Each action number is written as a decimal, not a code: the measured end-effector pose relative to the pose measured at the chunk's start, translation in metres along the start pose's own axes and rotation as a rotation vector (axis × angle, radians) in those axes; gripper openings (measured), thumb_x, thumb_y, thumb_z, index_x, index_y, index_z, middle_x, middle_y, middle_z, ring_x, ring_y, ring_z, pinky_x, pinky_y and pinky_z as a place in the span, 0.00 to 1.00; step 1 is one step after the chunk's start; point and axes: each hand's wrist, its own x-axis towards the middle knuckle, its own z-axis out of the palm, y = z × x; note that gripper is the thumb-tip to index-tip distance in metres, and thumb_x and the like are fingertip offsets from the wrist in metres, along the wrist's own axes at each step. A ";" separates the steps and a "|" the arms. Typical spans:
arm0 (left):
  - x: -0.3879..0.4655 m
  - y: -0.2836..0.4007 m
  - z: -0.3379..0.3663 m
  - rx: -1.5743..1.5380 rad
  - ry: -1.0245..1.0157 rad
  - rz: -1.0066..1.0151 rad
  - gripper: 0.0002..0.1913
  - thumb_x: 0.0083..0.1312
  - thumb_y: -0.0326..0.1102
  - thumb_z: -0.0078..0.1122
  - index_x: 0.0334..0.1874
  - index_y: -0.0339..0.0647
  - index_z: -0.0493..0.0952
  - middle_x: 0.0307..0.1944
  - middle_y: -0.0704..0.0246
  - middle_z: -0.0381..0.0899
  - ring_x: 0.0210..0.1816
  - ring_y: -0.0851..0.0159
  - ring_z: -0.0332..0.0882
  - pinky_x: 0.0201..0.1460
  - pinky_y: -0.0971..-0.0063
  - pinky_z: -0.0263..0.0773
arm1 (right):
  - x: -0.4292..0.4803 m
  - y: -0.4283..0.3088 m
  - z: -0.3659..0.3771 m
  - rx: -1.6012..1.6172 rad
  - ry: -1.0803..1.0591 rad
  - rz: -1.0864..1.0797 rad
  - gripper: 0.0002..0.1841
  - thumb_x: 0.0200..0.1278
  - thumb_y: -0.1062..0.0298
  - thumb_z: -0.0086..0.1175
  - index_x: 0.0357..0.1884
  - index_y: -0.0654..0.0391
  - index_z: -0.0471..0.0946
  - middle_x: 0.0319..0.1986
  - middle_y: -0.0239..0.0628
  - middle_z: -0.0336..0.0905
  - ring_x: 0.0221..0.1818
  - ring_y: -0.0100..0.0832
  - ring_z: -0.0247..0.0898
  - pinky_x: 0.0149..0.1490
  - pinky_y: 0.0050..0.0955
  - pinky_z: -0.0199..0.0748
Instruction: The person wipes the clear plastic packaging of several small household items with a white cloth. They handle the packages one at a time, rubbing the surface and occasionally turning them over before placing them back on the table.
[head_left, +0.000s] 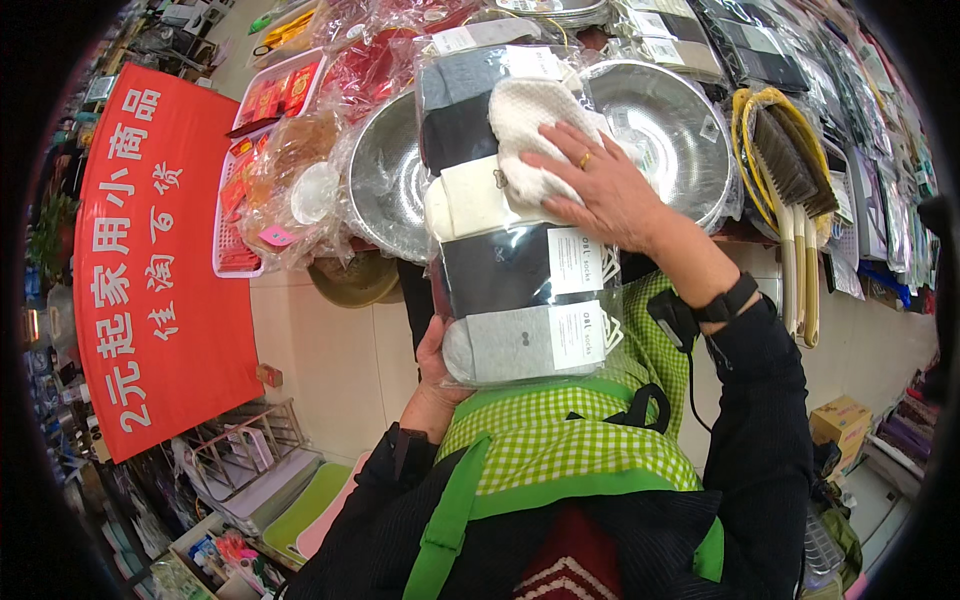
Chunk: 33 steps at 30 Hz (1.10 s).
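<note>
A long clear plastic pack of socks (499, 266) lies in front of me, its folded pairs in grey, black and cream with white labels. My left hand (435, 360) grips the pack's near left corner, thumb at the edge and fingers hidden beneath. Under the palm and fingers of my right hand (600, 184) is a crumpled white cloth (529, 135), pressed against the upper part of the pack. Behind the pack, two shiny metal basins, a left basin (390, 180) and a right basin (667, 120), stand partly covered by it.
Brushes (795, 157) with pale handles lean at the table's right edge. Pink baskets (232, 225) and plastic-wrapped goods crowd the left. More packed socks (667, 34) lie at the back. A red banner (157, 262) hangs at left; a cardboard box (840, 427) sits on the floor at right.
</note>
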 end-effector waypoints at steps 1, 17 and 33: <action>0.000 0.000 -0.001 -0.022 -0.046 -0.012 0.39 0.68 0.56 0.55 0.80 0.72 0.49 0.79 0.67 0.53 0.76 0.49 0.56 0.75 0.45 0.57 | -0.008 -0.006 0.001 -0.002 -0.003 -0.020 0.29 0.74 0.44 0.42 0.74 0.37 0.62 0.75 0.41 0.53 0.78 0.45 0.46 0.77 0.58 0.43; 0.006 0.000 0.022 0.105 -0.066 0.083 0.38 0.71 0.59 0.47 0.81 0.66 0.46 0.81 0.67 0.46 0.78 0.51 0.51 0.76 0.47 0.54 | -0.068 -0.068 -0.006 0.236 -0.211 -0.364 0.27 0.67 0.47 0.52 0.68 0.34 0.69 0.73 0.34 0.58 0.76 0.36 0.54 0.78 0.55 0.40; 0.007 -0.001 0.019 0.056 -0.062 0.171 0.31 0.76 0.59 0.38 0.80 0.72 0.48 0.80 0.71 0.50 0.78 0.53 0.50 0.76 0.44 0.53 | 0.077 0.047 0.010 -0.022 0.069 0.226 0.27 0.78 0.46 0.36 0.73 0.42 0.65 0.73 0.41 0.58 0.77 0.43 0.50 0.78 0.47 0.44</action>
